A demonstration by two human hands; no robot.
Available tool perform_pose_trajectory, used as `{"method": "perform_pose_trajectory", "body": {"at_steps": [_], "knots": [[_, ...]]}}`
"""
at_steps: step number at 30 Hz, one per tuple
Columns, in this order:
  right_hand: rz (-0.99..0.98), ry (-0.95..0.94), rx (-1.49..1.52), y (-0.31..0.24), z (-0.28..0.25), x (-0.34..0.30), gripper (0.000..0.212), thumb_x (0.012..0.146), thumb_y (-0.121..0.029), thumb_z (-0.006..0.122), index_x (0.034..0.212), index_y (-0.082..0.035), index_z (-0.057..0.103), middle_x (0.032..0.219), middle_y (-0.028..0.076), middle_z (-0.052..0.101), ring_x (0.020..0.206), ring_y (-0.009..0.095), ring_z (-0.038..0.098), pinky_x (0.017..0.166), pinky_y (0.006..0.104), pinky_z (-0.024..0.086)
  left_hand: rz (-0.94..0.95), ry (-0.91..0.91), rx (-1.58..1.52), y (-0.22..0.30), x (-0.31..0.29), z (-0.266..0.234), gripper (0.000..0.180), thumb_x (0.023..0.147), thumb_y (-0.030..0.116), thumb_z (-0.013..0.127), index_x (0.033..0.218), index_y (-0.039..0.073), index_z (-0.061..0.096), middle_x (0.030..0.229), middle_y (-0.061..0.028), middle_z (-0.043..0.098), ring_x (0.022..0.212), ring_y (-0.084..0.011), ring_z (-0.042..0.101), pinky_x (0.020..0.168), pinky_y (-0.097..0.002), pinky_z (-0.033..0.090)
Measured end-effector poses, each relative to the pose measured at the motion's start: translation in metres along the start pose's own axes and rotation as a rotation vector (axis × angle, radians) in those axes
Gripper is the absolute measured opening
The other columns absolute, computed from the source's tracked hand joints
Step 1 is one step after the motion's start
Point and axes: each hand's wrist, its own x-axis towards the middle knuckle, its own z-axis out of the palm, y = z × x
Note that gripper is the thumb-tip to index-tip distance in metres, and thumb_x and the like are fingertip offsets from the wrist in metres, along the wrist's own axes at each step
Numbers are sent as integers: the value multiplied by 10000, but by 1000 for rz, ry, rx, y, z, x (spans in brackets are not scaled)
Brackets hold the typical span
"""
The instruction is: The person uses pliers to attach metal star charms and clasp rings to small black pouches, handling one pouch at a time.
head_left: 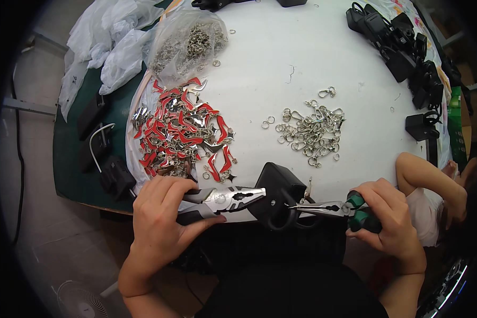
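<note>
Close by table edge (239, 215), both pliers (233, 199) (326, 208).

Table (254, 58): charm pile (183, 124) left, clasp pile (315, 127) to its right, parts bag (188, 45) behind charms; left pliers (222, 200) before them.

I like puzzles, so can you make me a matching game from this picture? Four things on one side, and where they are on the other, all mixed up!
Things:
1. Red shoe-shaped charms
2. Green-handled pliers
3. Silver clasps
4. Grey-and-black-handled pliers

Places:
A. Held in the right hand
B. Piled near the middle of the white tabletop
C. Held in the left hand
D. Piled on the left part of the white tabletop

Right pairs: 1-D, 2-A, 3-B, 4-C
</note>
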Motion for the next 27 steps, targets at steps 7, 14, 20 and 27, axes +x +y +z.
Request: {"method": "perform_pose_trajectory", "body": {"at_steps": [7, 14, 20, 27], "knots": [[24, 32, -21, 6, -8, -3, 614, 677, -287, 855, 1128, 41, 598, 965, 150, 645, 768, 299, 599, 681, 375, 496, -41, 96, 120, -1, -39, 49, 585, 561, 358, 906, 947, 49, 594, 1017, -119, 564, 897, -316, 553, 785, -421, 464], [-7, 20, 45, 6, 1, 4, 603, 693, -272, 851, 1137, 40, 587, 978, 159, 634, 794, 320, 601, 694, 376, 499, 247, 305, -636, 45, 5, 47, 557, 622, 254, 939, 1016, 38, 611, 955, -100, 626, 837, -260, 602, 730, -345, 495], [317, 118, 313, 25, 7, -3, 490, 800, -167, 747, 1201, 33, 548, 1022, 148, 584, 890, 292, 580, 809, 362, 469, 7, 292, -895, 51, 21, 67, 257, 745, -46, 798, 972, -44, 678, 862, -115, 696, 781, -181, 667, 723, -277, 525], [504, 439, -657, 92, 48, -6, 521, 885, -177, 670, 1347, -1, 504, 1330, 186, 474, 1258, 339, 445, 1060, 456, 306, -222, 222, -1183, 46, 30, 69, 217, 824, -58, 734, 1031, -78, 671, 966, -99, 699, 891, -136, 652, 836, -266, 513]]}}
